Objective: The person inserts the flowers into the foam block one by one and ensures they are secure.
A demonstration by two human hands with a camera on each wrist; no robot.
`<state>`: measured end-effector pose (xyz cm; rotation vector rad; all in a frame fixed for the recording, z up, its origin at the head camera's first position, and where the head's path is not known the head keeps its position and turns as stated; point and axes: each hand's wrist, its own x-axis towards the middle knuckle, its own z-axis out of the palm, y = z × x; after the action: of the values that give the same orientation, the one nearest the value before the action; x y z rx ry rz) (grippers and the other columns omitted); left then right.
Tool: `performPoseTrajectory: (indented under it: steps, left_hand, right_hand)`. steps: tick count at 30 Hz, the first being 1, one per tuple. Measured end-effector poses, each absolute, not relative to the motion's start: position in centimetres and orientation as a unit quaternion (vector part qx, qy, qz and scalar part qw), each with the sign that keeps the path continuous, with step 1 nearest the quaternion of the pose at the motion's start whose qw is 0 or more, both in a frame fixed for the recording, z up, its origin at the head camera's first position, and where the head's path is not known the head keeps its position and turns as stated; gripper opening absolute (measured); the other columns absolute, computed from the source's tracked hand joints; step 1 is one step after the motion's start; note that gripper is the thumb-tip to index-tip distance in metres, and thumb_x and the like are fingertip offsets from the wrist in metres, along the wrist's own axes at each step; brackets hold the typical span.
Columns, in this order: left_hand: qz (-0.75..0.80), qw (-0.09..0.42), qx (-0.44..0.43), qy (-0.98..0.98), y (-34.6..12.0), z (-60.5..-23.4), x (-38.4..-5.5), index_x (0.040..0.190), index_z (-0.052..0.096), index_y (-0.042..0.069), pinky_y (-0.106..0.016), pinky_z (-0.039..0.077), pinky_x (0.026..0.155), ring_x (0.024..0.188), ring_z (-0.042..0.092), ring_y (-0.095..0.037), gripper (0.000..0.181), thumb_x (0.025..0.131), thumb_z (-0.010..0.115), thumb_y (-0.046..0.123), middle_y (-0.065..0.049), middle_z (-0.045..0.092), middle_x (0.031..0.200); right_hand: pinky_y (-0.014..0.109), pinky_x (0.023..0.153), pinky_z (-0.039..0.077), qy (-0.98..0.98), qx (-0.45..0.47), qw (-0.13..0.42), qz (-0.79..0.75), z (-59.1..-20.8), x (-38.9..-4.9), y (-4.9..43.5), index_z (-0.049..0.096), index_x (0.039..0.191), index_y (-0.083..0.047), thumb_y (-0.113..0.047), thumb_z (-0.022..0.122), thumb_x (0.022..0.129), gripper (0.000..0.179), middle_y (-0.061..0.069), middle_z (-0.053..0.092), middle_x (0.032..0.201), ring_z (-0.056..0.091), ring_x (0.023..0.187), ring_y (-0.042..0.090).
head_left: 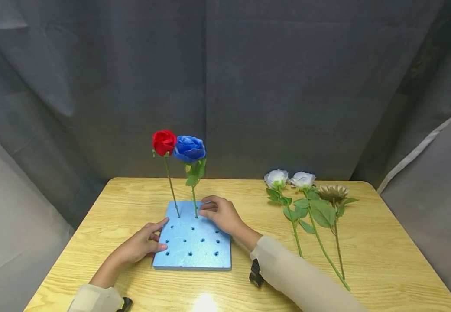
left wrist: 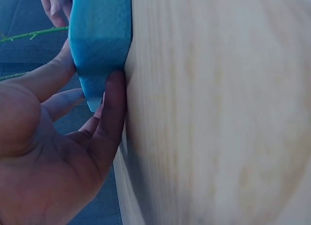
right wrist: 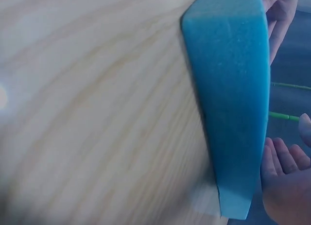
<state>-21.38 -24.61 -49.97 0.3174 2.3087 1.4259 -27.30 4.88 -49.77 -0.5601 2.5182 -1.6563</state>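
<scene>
Flowers (head_left: 189,148) number five: two in one block (head_left: 194,247), three lying.

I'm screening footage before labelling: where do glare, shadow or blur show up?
Head view: mostly clear, but a bright glare patch on the table at the bottom edge; left wrist view: bluish and soft, shadow on the table below the left hand; right wrist view: a bright spot at the left edge, blurry wood grain.

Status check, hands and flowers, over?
Left hand touching left edge of blue board. Right hand beside stem of blue flower. Blue flower and red flower standing in board. Nothing visibly blocking the hands.
</scene>
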Motion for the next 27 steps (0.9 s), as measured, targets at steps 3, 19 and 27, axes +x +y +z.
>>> performPoseTrajectory:
  steps: [3,19,27]
  left_hand:
    - [0.509,0.203,0.114,0.829,-24.6,-50.0,-21.4,0.164,0.026,0.007,-0.034,0.061,0.074,0.096,0.062,-0.025,0.084,0.096,0.074,0.011,-0.028,0.037,0.14]
    - [0.497,0.199,0.122,0.836,-24.8,-50.3,-21.5,0.164,0.026,0.008,-0.033,0.06,0.074,0.097,0.062,-0.024,0.084,0.096,0.074,0.014,-0.028,0.037,0.141]
    - [0.486,0.197,0.119,0.843,-24.7,-50.1,-21.4,0.164,0.027,0.008,-0.033,0.06,0.075,0.098,0.063,-0.023,0.083,0.096,0.074,0.015,-0.027,0.04,0.14]
  right_hand:
    - [0.035,0.093,0.058,0.82,-0.182,0.032,-0.542,-49.9,-27.1,5.6,0.064,0.134,0.0,-0.019,0.074,0.098,0.042,0.015,0.072,0.123,0.071,0.111,0.025]
    - [0.041,0.104,0.052,0.804,-0.144,0.012,-0.577,-50.1,-25.0,9.6,0.065,0.133,0.001,-0.017,0.078,0.094,0.045,0.017,0.069,0.128,0.066,0.12,0.032]
    - [0.044,0.11,0.048,0.807,-0.126,0.007,-0.577,-50.1,-23.8,11.9,0.065,0.134,-0.001,-0.018,0.079,0.094,0.046,0.015,0.066,0.135,0.061,0.128,0.03]
